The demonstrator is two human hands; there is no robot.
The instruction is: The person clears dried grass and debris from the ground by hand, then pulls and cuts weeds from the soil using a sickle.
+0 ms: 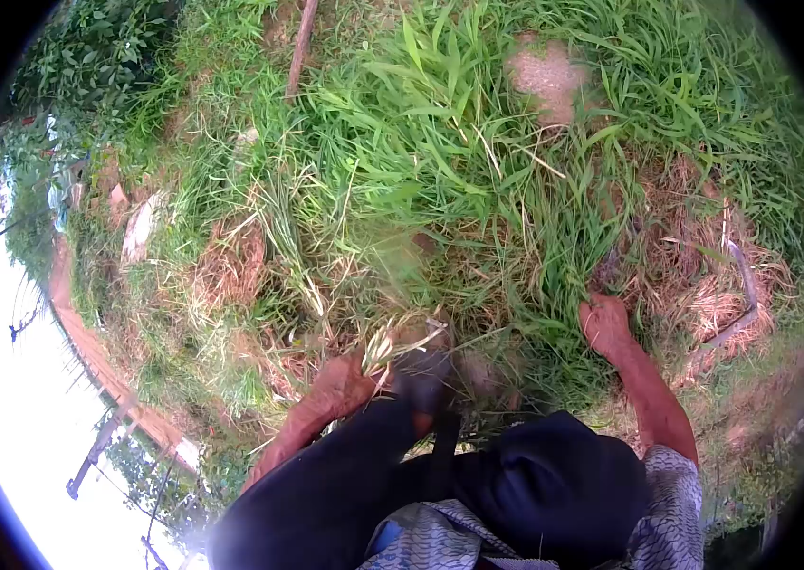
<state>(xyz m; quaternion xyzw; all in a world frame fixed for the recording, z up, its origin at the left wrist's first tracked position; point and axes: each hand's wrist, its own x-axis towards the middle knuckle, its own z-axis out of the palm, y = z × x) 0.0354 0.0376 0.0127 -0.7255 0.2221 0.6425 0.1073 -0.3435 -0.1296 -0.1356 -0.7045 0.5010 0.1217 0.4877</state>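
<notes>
Held bundle: a small sheaf of pale, cream-to-green grass stalks (383, 350), enclosed by the left hand, its pale ends fanning out toward the upper right, in front of the dark trousers (554, 484).
Left hand: the bare left hand (337, 388) is curled narrow about the sheaf, back of the hand upward; its forearm slants in from the lower left, beside the trouser leg.
Right hand: the bare right hand (606, 323) is bent in a loose curl at the edge of a thick clump of long-bladed green grass (564, 252); its fingers are partly hidden, so whether they grip the blades cannot be told.
Right arm: it reaches up and leftward from a grey patterned sleeve (673, 494), elbow low near the knee, well apart from the left hand.
Laid grass: a strand of long green stems with whitish ends (296, 252) lies above the left hand.
Right-hand ground: tan dry straw (717, 312), with a bent grey stick (747, 285) beside it.
Far ground: a straight brown wooden stick (302, 47) and a roundish tan patch (546, 81) amid the greenery.
</notes>
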